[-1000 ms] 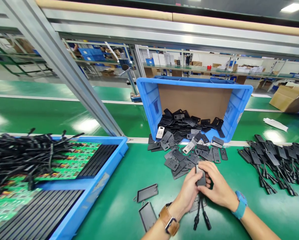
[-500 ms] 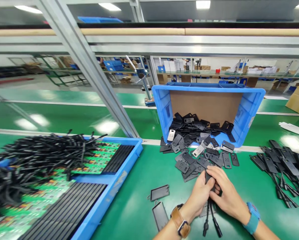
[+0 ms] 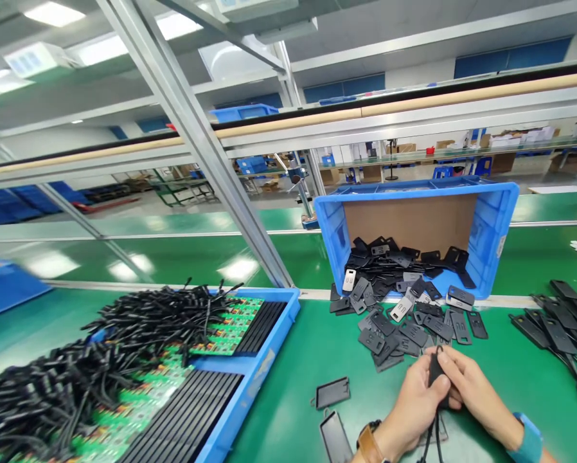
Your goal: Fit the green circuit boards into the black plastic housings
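My left hand [image 3: 414,405] and my right hand [image 3: 471,392] are pressed together low in the view, both closed round a small black plastic part [image 3: 435,368] with black cables [image 3: 430,444] hanging from it. Just beyond the hands lies a heap of grey-black plastic covers [image 3: 404,328], spilling from a tipped blue bin [image 3: 491,218]. Two flat black shells [image 3: 334,392] lie on the green table to the left of my left hand.
A blue tray [image 3: 264,366] at the left holds green circuit boards [image 3: 228,328] and a tangle of black cables [image 3: 139,328]. Finished cabled parts [image 3: 563,321] lie at the right. A slanted metal post [image 3: 211,154] rises behind the tray.
The camera has tilted up and turned left, so the hands sit lower and further right in view. Both hands still grip the black part with its cables.
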`<state>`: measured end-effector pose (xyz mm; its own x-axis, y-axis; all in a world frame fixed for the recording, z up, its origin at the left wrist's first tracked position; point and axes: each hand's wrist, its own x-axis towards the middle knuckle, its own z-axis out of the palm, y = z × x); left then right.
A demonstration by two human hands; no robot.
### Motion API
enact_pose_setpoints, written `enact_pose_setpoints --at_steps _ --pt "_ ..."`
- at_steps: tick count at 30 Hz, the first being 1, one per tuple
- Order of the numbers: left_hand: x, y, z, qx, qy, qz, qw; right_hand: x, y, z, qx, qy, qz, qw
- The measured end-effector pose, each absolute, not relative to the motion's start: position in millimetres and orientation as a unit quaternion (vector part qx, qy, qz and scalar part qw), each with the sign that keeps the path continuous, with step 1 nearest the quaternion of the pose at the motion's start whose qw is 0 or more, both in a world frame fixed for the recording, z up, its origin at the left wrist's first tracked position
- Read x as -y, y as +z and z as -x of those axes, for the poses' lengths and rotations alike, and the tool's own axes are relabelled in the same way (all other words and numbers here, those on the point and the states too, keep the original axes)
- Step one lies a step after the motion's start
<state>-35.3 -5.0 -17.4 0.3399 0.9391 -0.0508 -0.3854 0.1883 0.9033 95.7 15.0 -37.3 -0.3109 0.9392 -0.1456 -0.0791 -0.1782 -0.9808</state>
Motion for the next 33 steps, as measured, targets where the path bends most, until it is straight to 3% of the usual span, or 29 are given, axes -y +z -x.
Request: enact_pose_setpoints --at_steps 12,21,33 --pt "4.6 -34.6 33.5 -0.392 0.400 -0.452 0.694 -11.7 -26.6 -94.5 0.381 0.675 0.424 0.469" --pt "4.6 -58.0 34.1 -0.387 0.409 -0.496 0.661 -8.9 -22.7 -92.5 0.329 0.713 0.428 0.448" --pt "5.0 -37.8 31.6 -0.377 0.405 -0.504 0.664 -10.9 -15.0 -96.0 0.372 0.676 0.434 0.465"
